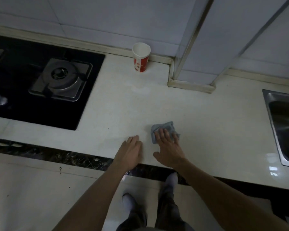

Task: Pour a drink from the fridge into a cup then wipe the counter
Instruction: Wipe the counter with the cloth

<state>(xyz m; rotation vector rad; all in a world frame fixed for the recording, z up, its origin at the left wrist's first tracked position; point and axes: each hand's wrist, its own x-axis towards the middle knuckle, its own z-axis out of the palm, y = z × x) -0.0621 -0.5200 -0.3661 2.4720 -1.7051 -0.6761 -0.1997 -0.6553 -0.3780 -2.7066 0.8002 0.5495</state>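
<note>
While the left hand (pixel 130 151) lies flat, the flat right hand (pixel 168 146) presses the cloth (pixel 166 126).

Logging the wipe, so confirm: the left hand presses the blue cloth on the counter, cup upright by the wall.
No: in the head view the right hand presses the blue cloth on the counter; the left hand lies beside it. The cup stands upright by the wall.
</note>
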